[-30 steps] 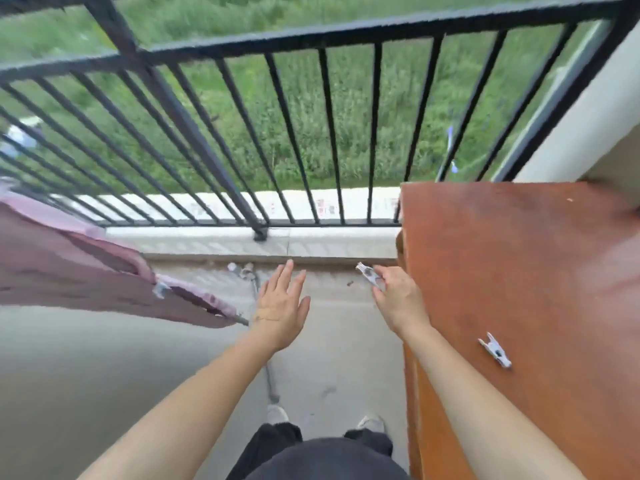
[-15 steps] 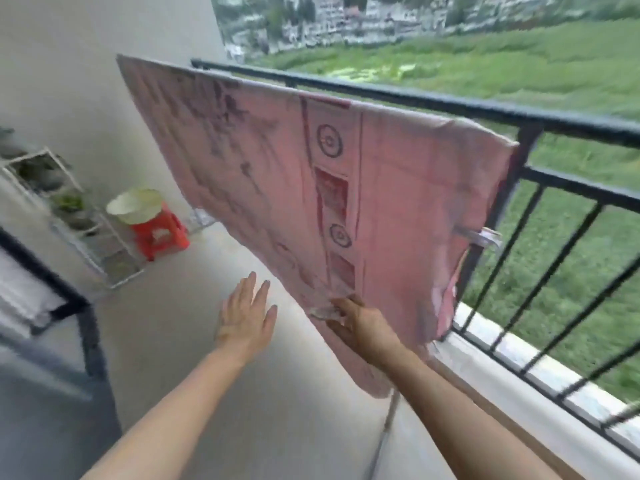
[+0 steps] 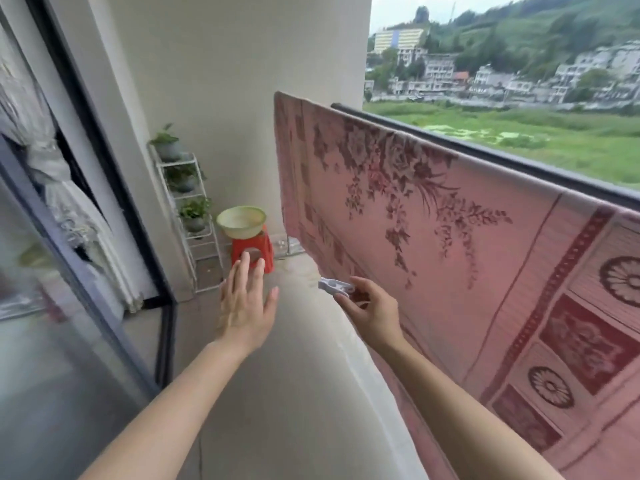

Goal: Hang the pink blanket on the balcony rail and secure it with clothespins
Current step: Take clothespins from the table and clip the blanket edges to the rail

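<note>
The pink blanket (image 3: 433,237), patterned with dark red flowers and medallions, hangs draped over the black balcony rail (image 3: 485,147) from the far wall to the right edge of view. My right hand (image 3: 370,310) is close in front of the blanket's lower part and pinches a white clothespin (image 3: 334,285) that points left. My left hand (image 3: 246,303) hovers flat with fingers spread, holding nothing, left of the clothespin and apart from the blanket.
A red plastic stool (image 3: 252,251) carrying a pale green basin (image 3: 241,221) stands at the balcony's far end beside a white plant shelf (image 3: 188,216) with potted plants. A dark-framed glass sliding door (image 3: 86,271) lines the left side.
My view has swung left from the wooden table and bare railing to along the hung blanket. My right hand still carries the clothespin and now sits nearer the blanket's far end.
</note>
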Demonstrator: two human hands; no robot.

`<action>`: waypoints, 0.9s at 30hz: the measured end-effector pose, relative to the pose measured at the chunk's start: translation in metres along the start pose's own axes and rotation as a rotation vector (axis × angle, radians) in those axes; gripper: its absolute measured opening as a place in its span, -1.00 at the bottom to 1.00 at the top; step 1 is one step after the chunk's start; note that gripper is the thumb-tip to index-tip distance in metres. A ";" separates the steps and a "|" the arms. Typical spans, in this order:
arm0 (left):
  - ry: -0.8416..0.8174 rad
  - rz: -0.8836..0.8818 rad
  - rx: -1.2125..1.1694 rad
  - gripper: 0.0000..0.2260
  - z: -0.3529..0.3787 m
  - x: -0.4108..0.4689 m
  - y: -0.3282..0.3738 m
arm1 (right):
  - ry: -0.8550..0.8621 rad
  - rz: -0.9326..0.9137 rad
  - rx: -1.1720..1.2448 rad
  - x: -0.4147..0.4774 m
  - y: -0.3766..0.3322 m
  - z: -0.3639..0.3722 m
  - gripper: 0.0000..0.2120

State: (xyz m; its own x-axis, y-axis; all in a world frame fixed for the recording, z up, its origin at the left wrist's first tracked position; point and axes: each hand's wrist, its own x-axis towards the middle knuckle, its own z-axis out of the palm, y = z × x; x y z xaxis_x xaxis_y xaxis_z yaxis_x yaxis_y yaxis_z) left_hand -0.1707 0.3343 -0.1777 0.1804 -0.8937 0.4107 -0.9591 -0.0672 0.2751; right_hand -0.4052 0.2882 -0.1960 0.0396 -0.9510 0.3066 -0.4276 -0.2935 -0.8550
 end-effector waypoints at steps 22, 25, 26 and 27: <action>-0.082 -0.123 -0.057 -0.43 0.140 0.501 -0.244 | -0.027 0.146 0.318 0.519 0.006 0.326 -0.52; -0.106 -0.113 -0.081 -0.43 0.173 0.567 -0.286 | -0.012 0.167 0.308 0.581 0.016 0.381 -0.55; -0.113 -0.099 -0.081 -0.43 0.183 0.592 -0.300 | -0.006 0.173 0.311 0.602 0.017 0.398 -0.61; -0.119 -0.083 -0.080 -0.42 0.194 0.617 -0.315 | -0.001 0.179 0.309 0.623 0.017 0.415 -0.68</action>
State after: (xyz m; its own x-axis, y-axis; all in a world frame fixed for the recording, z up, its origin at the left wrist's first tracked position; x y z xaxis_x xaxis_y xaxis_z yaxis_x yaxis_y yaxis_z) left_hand 0.2005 -0.2822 -0.1793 0.2262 -0.9332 0.2792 -0.9208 -0.1114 0.3738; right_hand -0.0127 -0.3501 -0.1935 -0.0108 -0.9901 0.1401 -0.1345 -0.1374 -0.9813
